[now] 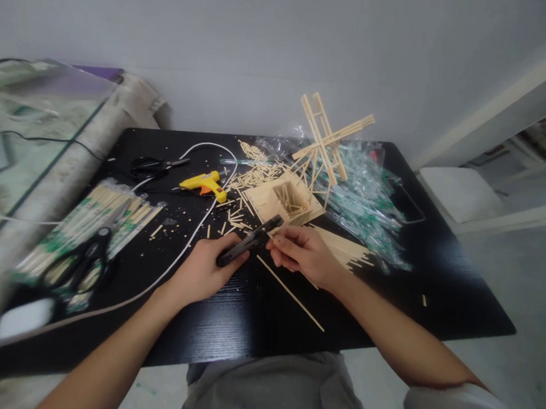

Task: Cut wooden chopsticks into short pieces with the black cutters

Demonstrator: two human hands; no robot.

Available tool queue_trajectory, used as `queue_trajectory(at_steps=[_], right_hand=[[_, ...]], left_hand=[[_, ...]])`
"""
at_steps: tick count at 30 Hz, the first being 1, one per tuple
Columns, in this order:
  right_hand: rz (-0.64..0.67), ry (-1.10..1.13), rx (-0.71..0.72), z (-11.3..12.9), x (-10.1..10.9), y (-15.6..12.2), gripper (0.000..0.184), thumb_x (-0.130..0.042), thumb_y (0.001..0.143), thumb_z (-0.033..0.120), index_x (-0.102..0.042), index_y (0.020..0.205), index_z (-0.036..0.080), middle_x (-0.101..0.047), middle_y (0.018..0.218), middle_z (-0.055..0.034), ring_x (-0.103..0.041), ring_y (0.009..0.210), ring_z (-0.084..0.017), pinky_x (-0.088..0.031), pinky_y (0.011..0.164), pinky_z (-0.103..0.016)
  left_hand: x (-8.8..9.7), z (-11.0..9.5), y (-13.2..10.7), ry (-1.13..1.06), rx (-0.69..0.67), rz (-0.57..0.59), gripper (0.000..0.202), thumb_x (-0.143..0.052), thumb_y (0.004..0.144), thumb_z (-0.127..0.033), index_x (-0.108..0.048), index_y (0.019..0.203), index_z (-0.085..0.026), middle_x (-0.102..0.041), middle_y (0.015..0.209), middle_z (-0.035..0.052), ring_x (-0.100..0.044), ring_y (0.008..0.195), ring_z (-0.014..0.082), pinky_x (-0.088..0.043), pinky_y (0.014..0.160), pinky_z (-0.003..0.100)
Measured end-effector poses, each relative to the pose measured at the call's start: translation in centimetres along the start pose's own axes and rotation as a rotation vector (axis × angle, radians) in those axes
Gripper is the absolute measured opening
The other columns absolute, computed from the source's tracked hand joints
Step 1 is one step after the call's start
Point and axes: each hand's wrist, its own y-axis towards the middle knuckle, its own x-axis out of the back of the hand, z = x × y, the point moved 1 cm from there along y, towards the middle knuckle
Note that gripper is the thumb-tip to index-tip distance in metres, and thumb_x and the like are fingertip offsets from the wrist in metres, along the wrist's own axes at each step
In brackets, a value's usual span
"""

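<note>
My left hand (pixel 207 268) is closed around a black cutting tool (pixel 250 240) whose tip points toward my right hand. My right hand (pixel 302 252) pinches a thin wooden stick (pixel 291 293) that slants down to the right across the black table (pixel 262 317). Just beyond both hands stands a small open box built of wooden sticks (pixel 284 200). Behind the box rises a stick windmill frame (pixel 327 138).
A yellow glue gun (pixel 204 185) with a white cable (pixel 183 251) lies at the back left, black scissors (pixel 151 167) beyond it. More scissors (pixel 87 255) rest on packs of chopsticks (pixel 101 219) at left. Clear wrappers (pixel 366 204) and loose sticks (pixel 344 246) lie at right.
</note>
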Motion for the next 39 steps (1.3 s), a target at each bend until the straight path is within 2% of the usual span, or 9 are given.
queue_trajectory(at_steps=[5, 10, 13, 18, 22, 26, 31, 36, 39], right_hand=[[-0.022, 0.02, 0.006, 0.2, 0.1, -0.1, 0.026, -0.072, 0.095, 0.042, -0.072, 0.092, 0.016, -0.067, 0.068, 0.0007, -0.043, 0.046, -0.005, -0.028, 0.043, -0.02], [0.02, 0.056, 0.0, 0.4, 0.0, -0.1, 0.026, -0.072, 0.095, 0.038, -0.07, 0.115, 0.021, -0.071, 0.071, 0.0018, -0.046, 0.046, -0.006, -0.027, 0.041, -0.019], [0.029, 0.015, 0.046, 0.7, -0.1, -0.1, 0.028, -0.071, 0.096, 0.036, -0.067, 0.119, 0.022, -0.072, 0.071, 0.0027, -0.051, 0.048, -0.007, -0.033, 0.043, -0.019], [-0.002, -0.003, 0.064, 1.4, -0.1, -0.5, 0.026, -0.074, 0.094, 0.039, -0.058, 0.107, 0.023, -0.08, 0.079, 0.0001, -0.07, 0.063, -0.013, -0.054, 0.06, -0.024], [-0.111, -0.003, 0.115, 2.4, 0.5, -1.1, 0.03, -0.075, 0.095, 0.037, -0.048, 0.092, 0.025, -0.083, 0.086, -0.0025, -0.079, 0.076, -0.017, -0.062, 0.07, -0.03], [-0.307, -0.018, 0.162, 2.6, 1.6, -2.3, 0.037, -0.083, 0.088, 0.037, -0.049, 0.083, 0.023, -0.082, 0.088, -0.0017, -0.08, 0.078, -0.019, -0.065, 0.068, -0.03], [-0.516, -0.039, 0.134, 1.1, 2.5, -4.6, 0.04, -0.088, 0.082, 0.038, -0.052, 0.077, 0.021, -0.078, 0.088, 0.0008, -0.08, 0.079, -0.018, -0.067, 0.076, -0.034], [-0.552, -0.217, 0.077, -0.2, 2.7, -6.0, 0.042, -0.092, 0.074, 0.043, -0.056, 0.071, 0.021, -0.075, 0.083, -0.0007, -0.073, 0.07, -0.016, -0.063, 0.07, -0.031], [-0.558, -0.38, 0.069, -0.9, 3.0, -6.5, 0.041, -0.089, 0.074, 0.048, -0.059, 0.071, 0.021, -0.074, 0.08, -0.003, -0.069, 0.068, -0.017, -0.058, 0.065, -0.03]], left_hand=[[0.3, -0.1, 0.2, -0.433, 0.143, 0.237, 0.039, -0.056, 0.097, -0.048, -0.056, 0.07, -0.02, -0.053, 0.053, -0.0038, -0.05, 0.048, 0.0123, -0.043, 0.054, 0.027], [0.3, 0.3, 0.2, -0.662, 0.199, 0.324, 0.036, -0.057, 0.096, -0.046, -0.064, 0.078, -0.016, -0.062, 0.058, 0.0033, -0.058, 0.05, 0.0137, -0.032, 0.046, 0.026], [0.0, 0.6, 0.1, -0.753, 0.218, 0.278, 0.037, -0.064, 0.093, -0.048, -0.064, 0.077, -0.014, -0.059, 0.057, 0.0018, -0.051, 0.045, 0.0099, -0.027, 0.043, 0.024], [-0.4, 0.8, 0.1, -0.918, 0.292, 0.151, 0.033, -0.074, 0.087, -0.042, -0.06, 0.077, -0.015, -0.062, 0.066, -0.0003, -0.045, 0.038, 0.005, -0.023, 0.038, 0.022], [-0.4, 0.7, 0.2, -1.009, 0.259, 0.068, 0.03, -0.077, 0.085, -0.039, -0.06, 0.08, -0.015, -0.067, 0.068, 0.0016, -0.04, 0.037, 0.0036, -0.025, 0.039, 0.021], [-0.1, 0.6, 0.2, -0.976, 0.239, 0.015, 0.034, -0.077, 0.086, -0.041, -0.06, 0.075, -0.014, -0.064, 0.06, 0.0018, -0.038, 0.038, 0.0035, -0.026, 0.04, 0.021], [-0.4, 0.4, 0.2, -0.946, 0.212, -0.046, 0.029, -0.08, 0.084, -0.037, -0.061, 0.08, -0.015, -0.064, 0.062, 0.0004, -0.041, 0.042, 0.0043, -0.03, 0.043, 0.02], [-0.6, 0.4, 0.4, -0.976, 0.216, -0.168, 0.027, -0.086, 0.077, -0.029, -0.064, 0.083, -0.015, -0.059, 0.059, -0.0033, -0.043, 0.046, 0.0049, -0.032, 0.045, 0.02], [-0.4, 0.5, 0.6, -0.989, 0.211, -0.243, 0.027, -0.086, 0.075, -0.027, -0.067, 0.089, -0.014, -0.066, 0.067, 0.0002, -0.048, 0.049, 0.0066, -0.035, 0.047, 0.021]])
